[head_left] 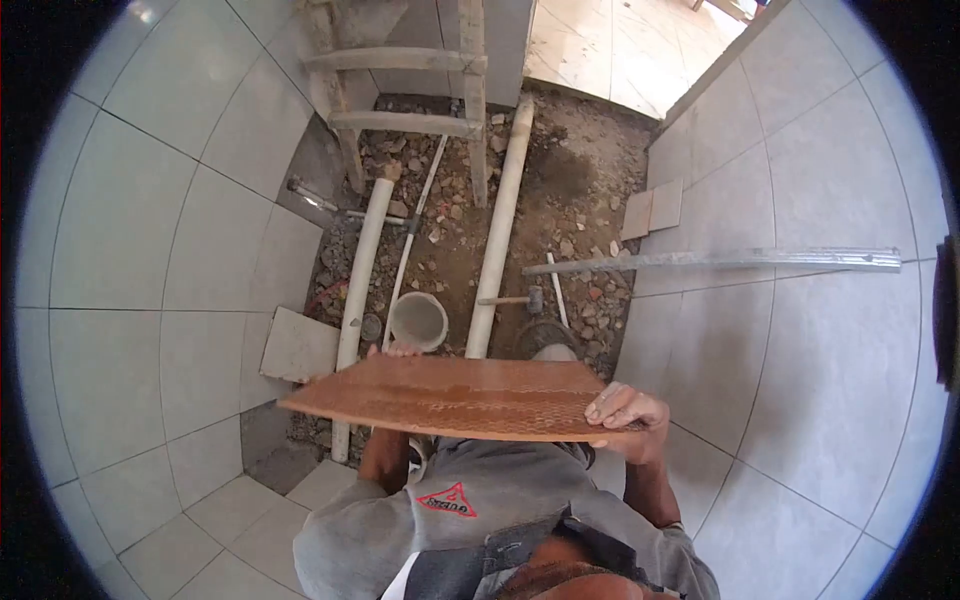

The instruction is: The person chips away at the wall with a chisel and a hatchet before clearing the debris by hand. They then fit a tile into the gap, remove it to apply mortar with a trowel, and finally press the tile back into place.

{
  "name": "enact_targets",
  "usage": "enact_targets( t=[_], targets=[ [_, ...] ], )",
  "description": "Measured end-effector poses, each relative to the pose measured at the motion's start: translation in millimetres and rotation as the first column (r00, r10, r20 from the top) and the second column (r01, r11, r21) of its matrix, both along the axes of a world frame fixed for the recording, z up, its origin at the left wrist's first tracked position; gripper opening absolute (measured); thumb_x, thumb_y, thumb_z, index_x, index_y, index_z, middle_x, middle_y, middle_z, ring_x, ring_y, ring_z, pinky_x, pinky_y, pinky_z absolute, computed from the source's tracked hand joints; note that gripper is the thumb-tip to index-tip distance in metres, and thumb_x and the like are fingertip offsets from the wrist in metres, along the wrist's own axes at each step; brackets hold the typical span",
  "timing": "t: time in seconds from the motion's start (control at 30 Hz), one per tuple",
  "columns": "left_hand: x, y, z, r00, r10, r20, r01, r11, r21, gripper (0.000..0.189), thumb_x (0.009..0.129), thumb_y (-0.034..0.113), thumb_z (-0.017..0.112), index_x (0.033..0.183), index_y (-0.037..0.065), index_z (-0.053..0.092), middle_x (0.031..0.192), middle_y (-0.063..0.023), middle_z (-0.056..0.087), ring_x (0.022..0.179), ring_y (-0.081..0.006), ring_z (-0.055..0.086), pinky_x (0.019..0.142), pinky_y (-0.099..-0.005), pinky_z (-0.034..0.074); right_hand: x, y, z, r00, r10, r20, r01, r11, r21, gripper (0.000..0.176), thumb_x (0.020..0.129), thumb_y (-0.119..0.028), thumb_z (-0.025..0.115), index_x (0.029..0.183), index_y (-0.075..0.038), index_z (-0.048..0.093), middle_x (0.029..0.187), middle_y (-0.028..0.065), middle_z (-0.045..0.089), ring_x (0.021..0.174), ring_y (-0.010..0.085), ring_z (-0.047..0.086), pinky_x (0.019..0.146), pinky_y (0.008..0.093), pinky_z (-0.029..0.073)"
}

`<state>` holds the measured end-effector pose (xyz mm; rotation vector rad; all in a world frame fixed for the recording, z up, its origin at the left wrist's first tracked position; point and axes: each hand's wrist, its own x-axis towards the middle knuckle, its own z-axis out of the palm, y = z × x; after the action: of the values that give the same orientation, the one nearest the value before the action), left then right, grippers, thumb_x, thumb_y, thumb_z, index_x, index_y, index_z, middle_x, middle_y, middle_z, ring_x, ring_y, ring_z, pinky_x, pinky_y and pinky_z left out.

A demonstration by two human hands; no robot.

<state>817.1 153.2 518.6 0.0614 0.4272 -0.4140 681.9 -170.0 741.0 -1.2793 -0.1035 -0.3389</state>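
- You hold a terracotta-backed tile flat at chest height, lower centre of the frame, ribbed underside facing up.
- Your right hand clamps the near right corner, its fingers pressed together on top and the thumb hidden beneath.
- Your left hand shows only fingertips curled over the far left edge; the arm runs under the tile.
- The tile is probably stiff, fairly heavy and brittle at its corners, and its rough back offers grip. Opposite edges look like the safest hold.
- Below, mid-frame, white pipes, a bucket and a hammer lie on rubble between tiled walls.
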Motion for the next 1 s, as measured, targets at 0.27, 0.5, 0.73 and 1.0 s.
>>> enact_targets(
  t=[0.27,0.5,0.73,1.0],
  targets=[
    [-1,36,-3,0.951,0.291,0.106,-0.307,0.928,0.209,0.034,0.090,0.039,0.035,0.067,0.014,0.039,0.067,-0.0013,0.040,0.065,-0.0177,0.039,0.072,-0.0347,0.034,63,-15,-9,0.965,0.218,0.143,-0.231,0.970,0.078,0.027,0.064,0.006,0.076,0.076,-0.004,0.054,0.082,0.0119,0.062,0.079,0.0221,0.061,0.069,0.0334,0.048],
    [72,-7,-16,0.951,0.193,0.242,-0.259,0.923,0.283,0.036,0.091,0.043,0.034,0.075,0.014,0.048,0.076,-0.0036,0.048,0.068,-0.0212,0.045,0.070,-0.0408,0.038,140,-82,-29,0.984,0.164,0.067,-0.177,0.937,0.302,0.036,0.060,0.009,0.076,0.075,-0.007,0.048,0.079,0.0092,0.057,0.075,0.0184,0.058,0.065,0.0294,0.047],
    [251,-144,-23,0.970,0.002,0.243,-0.112,0.890,0.442,0.038,0.091,0.047,0.034,0.081,0.015,0.052,0.083,-0.0054,0.053,0.074,-0.0229,0.050,0.072,-0.0464,0.041,270,-237,-77,0.976,-0.200,-0.089,0.211,0.754,0.622,0.036,0.061,-0.005,0.075,0.078,-0.009,0.044,0.069,0.0034,0.049,0.063,0.0172,0.049,0.058,0.0278,0.046],
    [476,-396,14,0.990,-0.132,0.052,0.080,0.819,0.568,0.047,0.087,0.058,0.032,0.102,0.017,0.049,0.104,-0.0070,0.051,0.095,-0.0222,0.054,0.083,-0.0671,0.039,369,-426,-108,0.815,-0.580,-0.009,0.458,0.633,0.624,0.041,0.070,-0.018,0.078,0.098,-0.019,0.047,0.086,0.0027,0.055,0.085,0.0210,0.060,0.072,0.0292,0.053]
  ],
)
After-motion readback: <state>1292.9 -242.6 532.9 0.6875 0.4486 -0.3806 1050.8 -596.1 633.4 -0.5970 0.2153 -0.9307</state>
